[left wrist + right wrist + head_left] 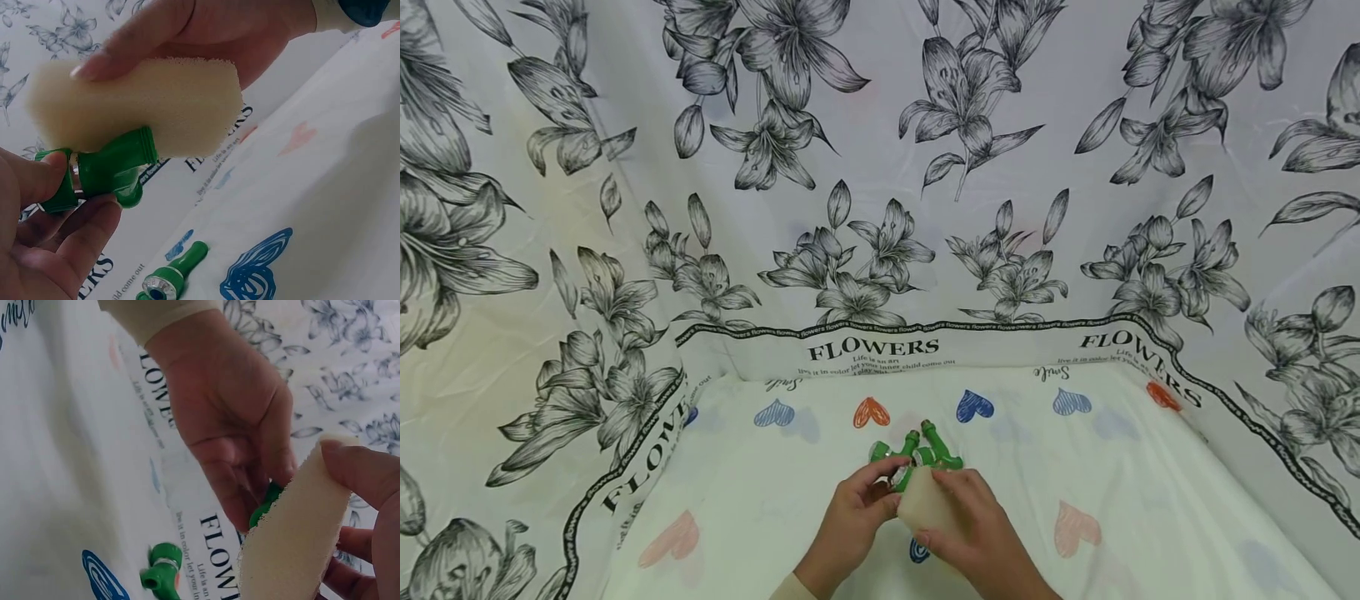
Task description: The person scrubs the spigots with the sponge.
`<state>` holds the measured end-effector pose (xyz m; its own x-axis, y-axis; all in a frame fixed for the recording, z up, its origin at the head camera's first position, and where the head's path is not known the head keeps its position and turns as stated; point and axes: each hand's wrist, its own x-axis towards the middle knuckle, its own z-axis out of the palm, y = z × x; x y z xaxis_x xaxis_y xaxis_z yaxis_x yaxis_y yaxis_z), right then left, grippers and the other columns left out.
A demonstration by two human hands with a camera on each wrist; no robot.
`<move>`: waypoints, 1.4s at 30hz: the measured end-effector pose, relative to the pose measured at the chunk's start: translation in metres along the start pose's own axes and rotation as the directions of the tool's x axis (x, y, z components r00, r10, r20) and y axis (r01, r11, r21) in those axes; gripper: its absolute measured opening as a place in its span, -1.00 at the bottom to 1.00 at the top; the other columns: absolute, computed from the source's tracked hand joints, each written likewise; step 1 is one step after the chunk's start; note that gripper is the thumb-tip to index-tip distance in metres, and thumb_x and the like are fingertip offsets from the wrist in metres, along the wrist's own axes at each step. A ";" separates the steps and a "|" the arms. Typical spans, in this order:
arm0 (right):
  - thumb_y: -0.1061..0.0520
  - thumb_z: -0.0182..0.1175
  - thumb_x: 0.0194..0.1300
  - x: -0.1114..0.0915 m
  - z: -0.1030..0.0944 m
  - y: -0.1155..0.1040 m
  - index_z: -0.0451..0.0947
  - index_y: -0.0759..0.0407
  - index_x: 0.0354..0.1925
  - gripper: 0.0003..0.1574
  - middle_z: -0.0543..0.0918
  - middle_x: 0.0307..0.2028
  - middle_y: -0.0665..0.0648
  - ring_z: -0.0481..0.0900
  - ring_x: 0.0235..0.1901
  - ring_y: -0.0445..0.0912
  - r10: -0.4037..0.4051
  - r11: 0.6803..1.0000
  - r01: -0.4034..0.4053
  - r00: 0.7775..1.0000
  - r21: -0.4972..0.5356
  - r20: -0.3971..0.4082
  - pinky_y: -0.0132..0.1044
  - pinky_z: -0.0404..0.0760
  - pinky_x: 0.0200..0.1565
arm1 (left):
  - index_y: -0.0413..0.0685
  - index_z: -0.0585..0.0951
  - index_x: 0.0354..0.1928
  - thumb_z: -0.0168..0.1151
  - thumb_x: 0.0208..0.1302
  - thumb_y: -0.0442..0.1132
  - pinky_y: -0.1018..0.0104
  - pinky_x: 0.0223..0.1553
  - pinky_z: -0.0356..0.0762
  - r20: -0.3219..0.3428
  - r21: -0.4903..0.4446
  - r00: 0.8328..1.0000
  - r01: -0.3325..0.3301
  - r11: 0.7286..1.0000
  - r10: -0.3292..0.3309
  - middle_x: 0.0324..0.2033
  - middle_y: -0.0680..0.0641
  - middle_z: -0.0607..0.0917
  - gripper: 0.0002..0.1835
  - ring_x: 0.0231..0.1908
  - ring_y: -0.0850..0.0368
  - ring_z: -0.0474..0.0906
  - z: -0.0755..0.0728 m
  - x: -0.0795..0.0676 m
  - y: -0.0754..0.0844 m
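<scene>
My left hand (855, 510) pinches a green plastic tap (112, 167) with a silvery ring, its thumb and fingers around one end. A beige sponge block (927, 502) is gripped in my right hand (981, 533), thumb on one broad face. The sponge (140, 106) lies against the held tap's upper side in the left wrist view. In the right wrist view the sponge (294, 537) hides most of that tap (265, 506). Just beyond the hands, more green taps (934, 442) lie on the cloth, partly covered by the fingers.
A white cloth (760, 492) printed with hearts covers the surface. Around it, at the back and sides, hang white curtains (880, 167) with black flower prints and a lettered border. Another tap (164, 565) rests on the cloth in the right wrist view.
</scene>
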<state>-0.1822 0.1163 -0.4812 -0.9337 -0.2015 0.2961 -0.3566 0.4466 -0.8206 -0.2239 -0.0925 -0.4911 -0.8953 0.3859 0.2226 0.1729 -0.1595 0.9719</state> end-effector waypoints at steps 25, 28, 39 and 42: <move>-0.39 0.34 0.00 0.002 -0.001 0.009 0.35 -0.33 0.27 -0.13 0.36 0.01 -0.26 0.40 -0.08 -0.23 -0.029 0.990 0.016 0.995 -0.137 -0.093 -0.25 0.58 -0.13 | -0.06 0.51 0.20 0.29 0.21 -0.39 0.09 -0.07 0.59 -0.004 -0.003 1.000 0.016 1.000 -0.016 0.18 -0.17 0.45 -0.52 0.04 -0.17 0.51 0.003 -0.001 0.002; -0.40 0.34 -0.01 0.003 -0.004 0.011 0.35 -0.32 0.28 -0.12 0.37 -0.01 -0.26 0.40 -0.10 -0.23 -0.020 0.989 0.002 0.993 -0.146 -0.116 -0.26 0.58 -0.13 | 0.01 0.52 0.19 0.28 0.22 -0.38 0.09 -0.06 0.58 0.016 -0.011 0.999 0.032 0.999 -0.032 0.19 -0.18 0.44 -0.53 0.03 -0.16 0.52 0.003 -0.002 0.003; -0.41 0.32 0.00 0.009 -0.016 0.025 0.40 -0.11 0.28 -0.07 0.41 -0.02 -0.13 0.42 -0.11 -0.19 0.005 0.976 -0.051 0.977 -0.210 -0.214 -0.14 0.59 -0.06 | 0.01 0.50 0.21 0.25 0.24 -0.39 0.07 -0.07 0.58 0.053 -0.026 0.999 0.003 1.000 -0.002 0.19 -0.26 0.40 -0.52 0.04 -0.16 0.52 0.004 -0.004 0.008; -0.42 0.32 -0.01 0.010 -0.017 0.028 0.40 -0.09 0.28 -0.05 0.42 -0.01 -0.09 0.44 -0.10 -0.14 0.056 0.979 -0.099 0.972 -0.181 -0.226 -0.08 0.57 -0.03 | -0.03 0.49 0.22 0.24 0.25 -0.41 0.06 -0.08 0.58 0.064 -0.039 0.998 -0.010 0.999 0.012 0.19 -0.28 0.39 -0.52 0.05 -0.18 0.51 0.004 -0.005 0.009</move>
<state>-0.2023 0.1416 -0.4930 -0.9355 0.0266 0.3524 -0.2627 0.6147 -0.7437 -0.2162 -0.0917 -0.4832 -0.8651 0.4412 0.2386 0.1655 -0.1980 0.9661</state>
